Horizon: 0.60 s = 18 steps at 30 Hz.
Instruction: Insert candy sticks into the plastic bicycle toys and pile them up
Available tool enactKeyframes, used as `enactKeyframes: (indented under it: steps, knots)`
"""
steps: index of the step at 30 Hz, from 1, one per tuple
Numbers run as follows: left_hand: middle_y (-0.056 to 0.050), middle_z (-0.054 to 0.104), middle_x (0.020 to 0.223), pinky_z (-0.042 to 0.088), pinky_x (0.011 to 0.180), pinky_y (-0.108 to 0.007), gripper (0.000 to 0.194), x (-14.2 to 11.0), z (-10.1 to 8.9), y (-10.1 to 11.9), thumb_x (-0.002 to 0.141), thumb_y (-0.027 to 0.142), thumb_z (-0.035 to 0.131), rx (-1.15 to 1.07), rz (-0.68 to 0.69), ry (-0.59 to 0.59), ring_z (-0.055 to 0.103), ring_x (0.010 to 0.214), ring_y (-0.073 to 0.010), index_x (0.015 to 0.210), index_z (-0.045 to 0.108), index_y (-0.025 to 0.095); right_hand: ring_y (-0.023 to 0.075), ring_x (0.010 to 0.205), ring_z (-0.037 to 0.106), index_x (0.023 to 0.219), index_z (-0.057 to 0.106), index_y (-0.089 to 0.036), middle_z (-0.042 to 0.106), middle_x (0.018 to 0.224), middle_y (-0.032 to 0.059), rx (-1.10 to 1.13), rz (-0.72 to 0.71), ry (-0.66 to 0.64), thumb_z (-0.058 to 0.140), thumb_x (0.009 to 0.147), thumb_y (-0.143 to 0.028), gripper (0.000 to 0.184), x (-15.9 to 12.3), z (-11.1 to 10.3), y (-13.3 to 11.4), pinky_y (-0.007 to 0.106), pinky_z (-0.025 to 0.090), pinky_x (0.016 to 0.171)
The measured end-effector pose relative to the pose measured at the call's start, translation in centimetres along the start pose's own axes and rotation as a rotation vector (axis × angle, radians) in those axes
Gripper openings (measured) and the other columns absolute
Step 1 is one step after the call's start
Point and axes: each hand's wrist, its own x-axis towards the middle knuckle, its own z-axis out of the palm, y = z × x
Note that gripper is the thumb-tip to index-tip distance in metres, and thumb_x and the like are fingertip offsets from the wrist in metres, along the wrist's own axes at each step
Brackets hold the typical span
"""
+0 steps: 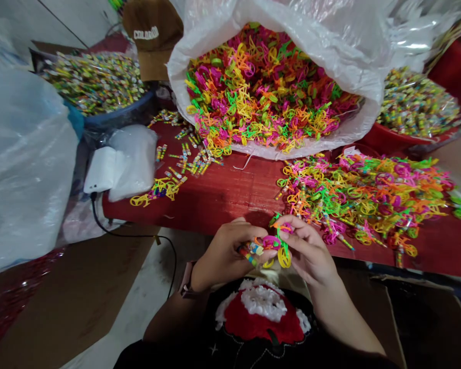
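Observation:
My left hand (236,251) is closed around several small patterned tubes (250,252) and a pink plastic piece (270,242). Facing it, my right hand (311,248) pinches a small plastic toy bicycle (283,241) with green, orange and yellow parts. Both hands meet just off the table's front edge, over my lap, and their pieces overlap, so I cannot tell whether they are joined. To the right of my right hand spreads a heap of bright plastic toys (369,195), some with tubes attached.
A white sack (372,110) full of coloured plastic pieces lies open on the red table (234,189). Loose tubes (195,161) are scattered at left. Beside them are a white power bank (100,169) with a black cable and a plastic bag (136,159). A blue tub (115,118) holds more tubes.

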Motion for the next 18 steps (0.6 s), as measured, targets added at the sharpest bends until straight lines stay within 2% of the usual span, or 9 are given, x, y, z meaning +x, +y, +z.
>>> enactKeyframes:
  steps: [4,9,12,15,18]
  knots:
    - [0.001,0.07,0.067,0.045,0.063,-0.026,0.017,-0.4,0.0,-0.4,0.093,0.034,0.079,-0.058,-0.098,-0.015,0.055,0.059,-0.0112,0.089,0.075,0.018,0.0082,0.052,0.055,0.101,0.073,-0.022,0.064,0.069,-0.0049,-0.003,-0.043,0.04,0.089,0.081,-0.03,0.027,0.1,0.4,0.1,0.019,0.049,0.051]
    - [-0.005,0.074,0.074,0.049,0.057,-0.024,0.025,-0.7,0.5,-0.4,0.088,0.038,0.082,-0.398,-0.376,-0.006,0.061,0.061,-0.0127,0.087,0.078,0.014,0.0084,0.054,0.058,0.106,0.073,-0.023,0.065,0.07,-0.0052,-0.011,-0.088,0.055,0.088,0.083,-0.03,0.028,0.3,1.0,0.8,0.019,0.051,0.053]
    - [-0.007,0.075,0.074,0.051,0.059,-0.025,0.029,-0.7,0.5,-0.3,0.084,0.041,0.085,-0.53,-0.474,-0.043,0.062,0.062,-0.0137,0.084,0.079,0.013,0.0086,0.055,0.061,0.106,0.075,-0.022,0.068,0.072,-0.0042,0.016,-0.05,0.009,0.087,0.082,-0.027,0.027,0.8,1.0,1.0,0.019,0.053,0.054]
    - [-0.005,0.074,0.072,0.048,0.057,-0.024,0.026,-0.7,0.4,-0.3,0.084,0.038,0.085,-0.549,-0.465,-0.077,0.06,0.059,-0.0127,0.084,0.079,0.013,0.0093,0.06,0.066,0.106,0.078,-0.021,0.072,0.077,-0.0024,0.083,0.019,-0.047,0.087,0.079,-0.022,0.028,1.3,0.8,1.0,0.02,0.057,0.058]
    - [-0.003,0.073,0.072,0.044,0.056,-0.024,0.015,-0.9,0.4,-0.4,0.088,0.03,0.081,-0.384,-0.328,-0.027,0.056,0.058,-0.011,0.087,0.077,0.015,0.0109,0.068,0.071,0.106,0.079,-0.02,0.077,0.084,-0.0002,0.154,0.103,-0.054,0.087,0.076,-0.02,0.031,1.7,0.5,1.1,0.021,0.06,0.065]
